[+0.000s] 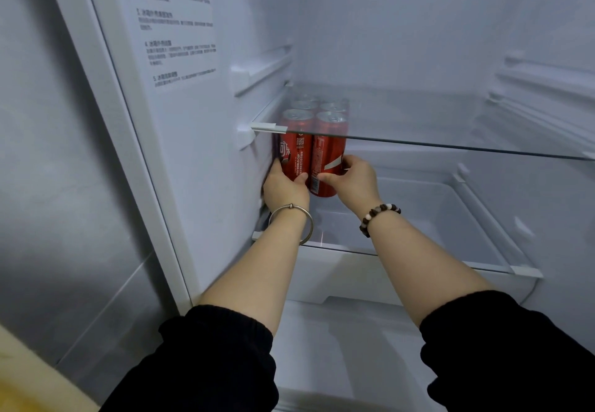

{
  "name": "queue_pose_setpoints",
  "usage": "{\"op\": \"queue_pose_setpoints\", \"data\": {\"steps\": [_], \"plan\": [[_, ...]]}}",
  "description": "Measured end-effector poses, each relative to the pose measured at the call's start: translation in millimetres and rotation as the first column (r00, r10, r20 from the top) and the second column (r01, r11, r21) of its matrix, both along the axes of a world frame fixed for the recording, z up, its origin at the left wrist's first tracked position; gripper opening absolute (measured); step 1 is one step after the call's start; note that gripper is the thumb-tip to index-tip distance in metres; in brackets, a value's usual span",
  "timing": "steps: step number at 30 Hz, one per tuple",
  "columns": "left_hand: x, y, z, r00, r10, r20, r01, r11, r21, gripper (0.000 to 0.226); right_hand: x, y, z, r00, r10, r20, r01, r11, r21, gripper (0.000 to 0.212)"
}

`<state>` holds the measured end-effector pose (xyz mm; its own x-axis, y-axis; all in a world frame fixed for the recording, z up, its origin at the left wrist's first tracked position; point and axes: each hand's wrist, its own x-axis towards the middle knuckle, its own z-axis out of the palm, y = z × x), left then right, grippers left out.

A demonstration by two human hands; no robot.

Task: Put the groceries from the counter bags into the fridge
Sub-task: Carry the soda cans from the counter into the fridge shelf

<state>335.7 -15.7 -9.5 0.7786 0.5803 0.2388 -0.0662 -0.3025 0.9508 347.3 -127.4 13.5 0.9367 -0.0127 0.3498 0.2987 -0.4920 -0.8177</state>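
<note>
A pack of several red soda cans (314,150) stands upright on the lower glass shelf (402,250) of the open fridge, pushed against the left inner wall. Their silver tops show through the upper glass shelf (450,146) above them. My left hand (285,184) grips the pack's left front can, with the thumb curled across its face. My right hand (351,176) grips the right front can from the right side. Both forearms reach in from the bottom of the view, in black sleeves.
A white crisper drawer (450,205) sits below the lower glass shelf. Shelf rails (531,96) line the fridge's right wall, and a printed label (174,25) covers the left wall. The grey fridge side (64,154) fills the left. A yellowish surface (29,376) shows at bottom left.
</note>
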Motion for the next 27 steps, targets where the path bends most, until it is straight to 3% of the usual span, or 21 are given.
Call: {"op": "queue_pose_setpoints", "data": {"steps": [16, 23, 27], "plan": [[-7.3, -3.6, 6.0, 0.999, -0.04, -0.019, 0.039, 0.999, -0.015, 0.048, -4.1, -0.3, -1.6, 0.999, 0.013, -0.047, -0.01, 0.999, 0.047, 0.053], [-33.5, -9.3, 2.5, 0.999, -0.043, -0.005, 0.043, 0.999, 0.033, 0.042, -25.0, -15.2, -9.1, 0.991, -0.09, -0.096, 0.079, 0.99, -0.114, 0.059], [-60.6, -21.1, -0.6, 0.993, -0.113, -0.035, 0.117, 0.978, 0.175, 0.045, -56.9, -40.7, -14.5, 0.977, -0.211, -0.029, 0.177, 0.879, -0.444, 0.045]]}}
